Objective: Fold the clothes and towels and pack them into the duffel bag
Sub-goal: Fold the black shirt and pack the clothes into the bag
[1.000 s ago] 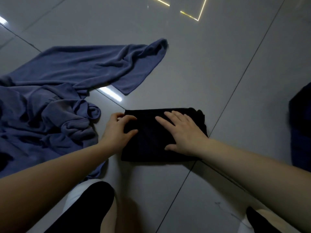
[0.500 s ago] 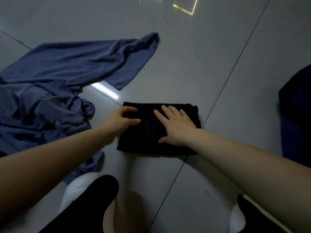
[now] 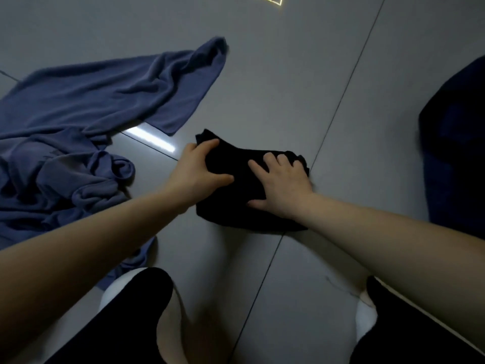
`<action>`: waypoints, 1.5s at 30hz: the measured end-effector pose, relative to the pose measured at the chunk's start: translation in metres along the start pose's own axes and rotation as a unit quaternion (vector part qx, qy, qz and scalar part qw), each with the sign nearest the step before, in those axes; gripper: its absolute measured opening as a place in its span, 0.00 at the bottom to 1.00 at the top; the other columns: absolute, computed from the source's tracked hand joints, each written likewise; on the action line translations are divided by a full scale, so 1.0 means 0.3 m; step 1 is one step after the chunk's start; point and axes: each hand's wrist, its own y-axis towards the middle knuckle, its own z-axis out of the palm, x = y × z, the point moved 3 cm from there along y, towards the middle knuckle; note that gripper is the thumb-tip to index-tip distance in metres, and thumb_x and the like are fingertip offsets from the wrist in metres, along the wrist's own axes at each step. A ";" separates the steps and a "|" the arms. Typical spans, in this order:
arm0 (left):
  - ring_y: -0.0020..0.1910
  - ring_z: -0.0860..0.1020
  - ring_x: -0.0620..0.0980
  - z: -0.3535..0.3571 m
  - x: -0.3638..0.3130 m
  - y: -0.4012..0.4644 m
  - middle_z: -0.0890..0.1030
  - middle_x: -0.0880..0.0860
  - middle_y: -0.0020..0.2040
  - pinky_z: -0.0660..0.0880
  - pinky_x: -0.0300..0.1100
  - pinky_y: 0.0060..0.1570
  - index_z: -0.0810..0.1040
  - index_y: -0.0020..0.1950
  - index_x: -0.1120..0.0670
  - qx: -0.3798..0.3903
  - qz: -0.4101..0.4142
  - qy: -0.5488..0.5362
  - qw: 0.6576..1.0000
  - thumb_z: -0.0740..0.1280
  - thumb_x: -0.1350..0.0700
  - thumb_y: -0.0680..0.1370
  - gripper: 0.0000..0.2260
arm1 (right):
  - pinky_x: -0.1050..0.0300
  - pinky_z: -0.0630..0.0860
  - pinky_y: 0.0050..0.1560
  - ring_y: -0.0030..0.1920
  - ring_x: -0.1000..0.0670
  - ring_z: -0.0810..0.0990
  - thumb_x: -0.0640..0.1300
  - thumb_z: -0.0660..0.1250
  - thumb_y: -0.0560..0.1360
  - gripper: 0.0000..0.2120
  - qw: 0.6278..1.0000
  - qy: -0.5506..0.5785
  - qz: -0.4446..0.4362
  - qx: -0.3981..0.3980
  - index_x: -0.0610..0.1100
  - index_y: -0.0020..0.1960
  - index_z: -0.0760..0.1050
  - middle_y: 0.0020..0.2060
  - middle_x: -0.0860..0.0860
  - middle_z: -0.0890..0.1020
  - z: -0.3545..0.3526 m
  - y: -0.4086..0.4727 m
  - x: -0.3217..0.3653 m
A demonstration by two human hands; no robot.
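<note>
Grey floor tiles (image 3: 288,74) lie under everything. Left of the folded black garment (image 3: 244,195), a crumpled blue towel (image 3: 86,109) sprawls. The left hand (image 3: 195,172) grips the garment's lifted left edge, fingers curled over it. The right hand (image 3: 284,183) clutches its right part, fingertips dug in. Well right of the garment sits a dark navy bag (image 3: 456,153).

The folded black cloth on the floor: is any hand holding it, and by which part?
The left hand grips the folded black cloth at its left edge, which is lifted. The right hand grips its right side.
</note>
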 end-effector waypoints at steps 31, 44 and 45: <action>0.70 0.28 0.43 0.433 -0.110 -0.034 0.31 0.44 0.74 0.38 0.61 0.73 0.36 0.77 0.46 0.181 0.249 0.369 0.877 0.40 0.27 0.66 0.43 | 0.56 0.74 0.58 0.53 0.52 0.79 0.50 0.70 0.75 0.08 0.793 0.574 0.197 0.055 0.50 0.52 0.78 0.50 0.52 0.81 0.146 -0.231 -0.296; 0.77 0.47 0.51 0.502 -0.384 0.005 0.49 0.48 0.79 0.43 0.61 0.72 0.50 0.78 0.47 0.179 0.272 0.418 0.848 0.58 0.32 0.75 0.38 | 0.64 0.72 0.46 0.43 0.59 0.75 0.44 0.68 0.76 0.11 0.790 0.575 0.213 0.010 0.48 0.58 0.76 0.52 0.54 0.78 0.075 -0.410 -0.499; 0.77 0.51 0.51 0.485 -0.420 0.004 0.52 0.48 0.78 0.47 0.58 0.72 0.52 0.78 0.46 0.165 0.295 0.403 0.851 0.59 0.34 0.75 0.35 | 0.62 0.73 0.48 0.45 0.58 0.76 0.46 0.68 0.76 0.10 0.803 0.554 0.220 -0.016 0.49 0.57 0.76 0.52 0.54 0.78 0.051 -0.442 -0.532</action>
